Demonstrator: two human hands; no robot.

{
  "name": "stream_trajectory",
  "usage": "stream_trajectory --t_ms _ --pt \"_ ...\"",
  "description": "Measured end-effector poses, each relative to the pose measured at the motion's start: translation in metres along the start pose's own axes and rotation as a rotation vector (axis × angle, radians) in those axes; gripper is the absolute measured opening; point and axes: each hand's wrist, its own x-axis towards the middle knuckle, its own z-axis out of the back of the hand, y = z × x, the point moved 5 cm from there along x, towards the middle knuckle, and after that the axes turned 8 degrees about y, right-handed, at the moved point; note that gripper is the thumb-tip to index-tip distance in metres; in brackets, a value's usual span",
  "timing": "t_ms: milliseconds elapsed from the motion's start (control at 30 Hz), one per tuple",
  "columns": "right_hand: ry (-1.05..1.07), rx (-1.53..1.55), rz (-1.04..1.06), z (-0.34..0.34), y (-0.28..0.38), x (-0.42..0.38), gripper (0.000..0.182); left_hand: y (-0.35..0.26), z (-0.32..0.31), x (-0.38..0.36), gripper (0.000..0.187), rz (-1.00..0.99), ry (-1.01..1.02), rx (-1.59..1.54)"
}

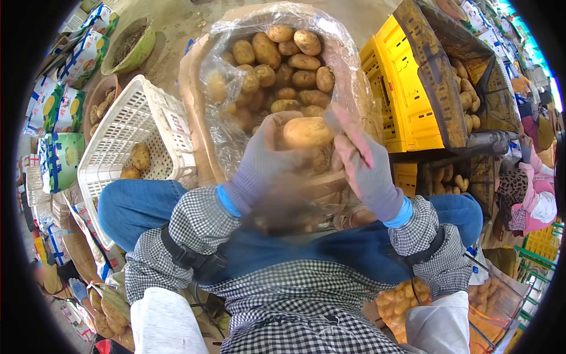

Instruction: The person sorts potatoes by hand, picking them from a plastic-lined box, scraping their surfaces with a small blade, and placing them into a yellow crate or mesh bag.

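Observation:
A large pale potato [308, 133] is held over the near part of a plastic-lined cardboard box [197, 118]. My left hand [268, 156], in a grey glove, is wrapped round the potato's left end. At its right end is my right hand [367, 162], also gloved, with fingers stretched out and the fingertips near or against the potato; whether they touch cannot be made out. Many loose potatoes [286, 76] lie inside the box beneath clear plastic film [221, 133]. A dark blur covers the space below my left hand.
On the left stands a white slatted crate [112, 138] with a few potatoes [140, 156]. Yellow crates [413, 88] stand at the right, beside a dark-lined one with potatoes [466, 91]. A green basin [141, 53] is at the upper left. Another person [533, 189] is at the far right.

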Motion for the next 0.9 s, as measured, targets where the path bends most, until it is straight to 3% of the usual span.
stream_trajectory --t_ms 100,200,267,333,367,467,567,633,733,800,833,900 --pt "0.041 -0.190 0.052 -0.006 0.006 -0.001 0.049 -0.003 -0.002 -0.001 0.059 0.030 -0.014 -0.058" --pt "-0.032 -0.053 -0.227 0.000 0.012 0.002 0.046 0.001 -0.003 -0.001 0.058 0.066 0.031 -0.185" --pt "-0.031 -0.087 -0.215 0.000 0.016 0.002 0.045 -0.004 -0.009 0.000 0.058 0.021 0.082 -0.295" --pt "0.048 -0.353 0.075 -0.015 0.018 -0.003 0.043 0.000 -0.009 0.002 0.063 0.029 0.211 -0.308" --pt "-0.029 -0.322 0.050 -0.007 0.009 -0.001 0.043 0.000 -0.009 0.004 0.066 0.033 0.279 -0.308" --pt "-0.186 -0.150 -0.122 0.024 -0.006 0.006 0.041 -0.004 -0.007 -0.003 0.058 0.042 -0.010 -0.107" --pt "-0.150 0.177 -0.387 0.032 -0.012 0.008 0.040 -0.010 -0.007 0.002 0.052 -0.161 -0.015 0.108" --pt "-0.077 0.400 -0.471 0.023 -0.030 0.003 0.041 -0.015 -0.002 -0.001 0.051 -0.132 -0.087 0.291" --pt "0.018 0.688 -0.558 0.008 -0.042 -0.001 0.044 -0.029 -0.009 -0.007 0.059 -0.400 -0.022 0.841" --pt "0.072 0.745 -0.556 0.001 -0.013 0.008 0.046 -0.031 -0.008 -0.003 0.067 -0.378 0.079 0.606" --pt "0.097 0.742 -0.540 0.000 0.001 0.014 0.047 -0.029 -0.005 0.002 0.069 -0.202 0.117 0.150" --pt "0.019 0.291 -0.300 0.014 0.004 0.021 0.051 -0.020 -0.007 0.006 0.073 -0.037 0.134 -0.179"
